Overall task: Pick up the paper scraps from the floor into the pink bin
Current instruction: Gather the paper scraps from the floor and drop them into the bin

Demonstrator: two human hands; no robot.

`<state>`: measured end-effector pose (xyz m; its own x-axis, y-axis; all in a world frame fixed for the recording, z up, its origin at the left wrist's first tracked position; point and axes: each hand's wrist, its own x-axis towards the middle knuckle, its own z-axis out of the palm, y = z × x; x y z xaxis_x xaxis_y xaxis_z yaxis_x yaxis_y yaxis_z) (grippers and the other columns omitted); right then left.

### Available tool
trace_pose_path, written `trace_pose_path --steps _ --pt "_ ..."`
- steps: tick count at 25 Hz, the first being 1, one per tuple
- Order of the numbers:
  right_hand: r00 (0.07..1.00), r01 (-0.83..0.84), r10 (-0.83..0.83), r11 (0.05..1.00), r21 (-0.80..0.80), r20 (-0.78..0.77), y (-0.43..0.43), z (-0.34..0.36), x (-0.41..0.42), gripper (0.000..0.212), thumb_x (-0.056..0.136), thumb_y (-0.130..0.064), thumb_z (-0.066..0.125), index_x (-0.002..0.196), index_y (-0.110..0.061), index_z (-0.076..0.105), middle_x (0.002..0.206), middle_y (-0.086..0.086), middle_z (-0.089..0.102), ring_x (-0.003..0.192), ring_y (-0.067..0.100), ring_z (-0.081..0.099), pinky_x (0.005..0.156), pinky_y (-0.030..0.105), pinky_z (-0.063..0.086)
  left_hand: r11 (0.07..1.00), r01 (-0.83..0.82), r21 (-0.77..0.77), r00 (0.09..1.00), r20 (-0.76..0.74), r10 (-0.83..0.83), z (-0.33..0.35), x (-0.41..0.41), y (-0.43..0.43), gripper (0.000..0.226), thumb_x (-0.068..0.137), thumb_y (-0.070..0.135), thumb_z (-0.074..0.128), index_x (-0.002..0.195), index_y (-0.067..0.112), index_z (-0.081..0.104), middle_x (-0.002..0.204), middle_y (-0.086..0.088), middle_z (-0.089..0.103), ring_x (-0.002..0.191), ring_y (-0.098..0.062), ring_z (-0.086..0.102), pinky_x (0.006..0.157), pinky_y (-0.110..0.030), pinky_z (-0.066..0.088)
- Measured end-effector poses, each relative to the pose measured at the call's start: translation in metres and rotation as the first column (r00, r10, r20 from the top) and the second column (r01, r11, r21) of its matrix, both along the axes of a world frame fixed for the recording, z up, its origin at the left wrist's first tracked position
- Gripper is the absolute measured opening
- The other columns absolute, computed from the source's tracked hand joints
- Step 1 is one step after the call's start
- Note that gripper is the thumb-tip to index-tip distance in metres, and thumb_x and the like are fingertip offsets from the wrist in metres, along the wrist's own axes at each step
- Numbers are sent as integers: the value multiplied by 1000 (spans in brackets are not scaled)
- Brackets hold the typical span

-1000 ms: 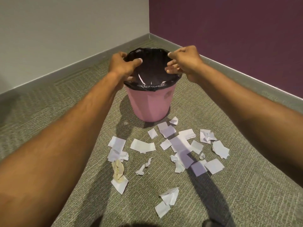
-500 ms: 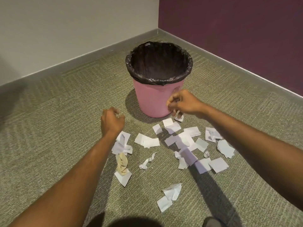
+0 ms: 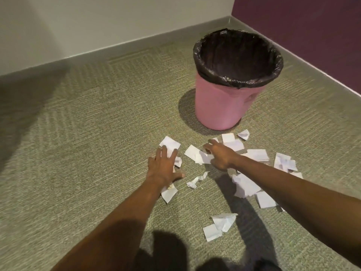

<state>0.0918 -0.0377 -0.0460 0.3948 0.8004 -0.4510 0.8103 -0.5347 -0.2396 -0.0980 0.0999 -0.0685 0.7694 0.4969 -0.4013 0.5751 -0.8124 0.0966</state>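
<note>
- Many paper scraps (image 3: pixel 220 223) lay scattered on the carpet (image 3: pixel 93 118), near the foot of the upright pink bin (image 3: pixel 220 106).
- One black liner (image 3: pixel 234 82) was folded over its rim.
- One left hand (image 3: pixel 166 165) had its fingers spread flat, pressing on scraps.
- One right hand (image 3: pixel 220 156) had its fingers bent over a white scrap; whether it pinched, could not tell.

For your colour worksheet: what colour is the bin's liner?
Black liner, clearest in head view.

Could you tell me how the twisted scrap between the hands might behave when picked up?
The twisted scrap looks like thin crumpled paper: probably light and floppy. Its raised creases should pinch easily; the carpet likely limits sliding.
</note>
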Motion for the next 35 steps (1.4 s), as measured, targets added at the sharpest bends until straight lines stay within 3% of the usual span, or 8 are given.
trace_pose_path --steps 3,9,13,18,22,29,33,35 --pt "999 -35 36 999 -23 7 12 -6 -5 75 87 -4 61 152 -14 24 161 12 11 140 37 34 108 44 37 1000 0 21 1000 18 0 -2 12 9 98 83 59 63 154 32 1 162 -17 -8 149 -39 -2 113 -62 20" --pt "975 -187 188 982 -19 121 29 -23 -19 70 90 -22 65 149 -15 29 153 16 29 133 39 36 106 46 39 992 122 18 984 -136 -118 -2 39 39 104 78 51 74 152 39 3 161 -13 -18 149 -40 -8 113 -65 17" --pt "959 -221 198 970 99 201 32 -27 -25 57 84 -8 65 136 -9 42 134 18 45 118 35 46 94 42 43 980 195 -28 960 -200 -197 -7 40 52 99 81 47 71 153 41 4 163 -9 -11 149 -37 -5 114 -62 18" --pt "998 -65 61 989 136 32 32 -30 -25 83 76 5 71 144 -15 29 140 19 33 113 34 50 78 35 48 990 127 -62 991 -23 -129 -10 39 51 74 84 29 74 147 30 35 156 -14 20 139 -35 25 109 -50 38" --pt "980 -197 193 976 91 50 38 -20 -18 97 77 1 74 153 -22 17 160 9 18 127 38 47 94 41 51 984 52 -171 996 77 -39 -12 46 56 68 79 11 78 139 18 47 152 -11 21 132 -33 35 105 -45 45" --pt "902 -387 380 922 -9 203 50 -14 -18 66 83 -11 71 140 -13 38 141 12 39 110 31 52 84 38 47 973 121 -198 991 78 -107 -9 57 57 78 77 -2 76 144 18 42 149 -6 27 108 -31 58 52 -20 54" --pt "948 -306 294 949 82 125 41 -25 -16 66 81 -2 67 139 -11 36 123 14 51 96 27 57 72 31 42 982 112 -154 989 115 -95 -11 59 56 60 78 8 78 133 12 54 131 -10 49 108 -28 60 89 -35 55" --pt "969 -245 239 964 109 62 31 -29 -12 57 84 -2 64 136 -8 41 122 14 56 99 27 57 75 30 43 981 77 -179 990 127 -55 -14 59 58 52 77 10 80 125 11 61 117 -11 62 98 -25 63 85 -35 55"
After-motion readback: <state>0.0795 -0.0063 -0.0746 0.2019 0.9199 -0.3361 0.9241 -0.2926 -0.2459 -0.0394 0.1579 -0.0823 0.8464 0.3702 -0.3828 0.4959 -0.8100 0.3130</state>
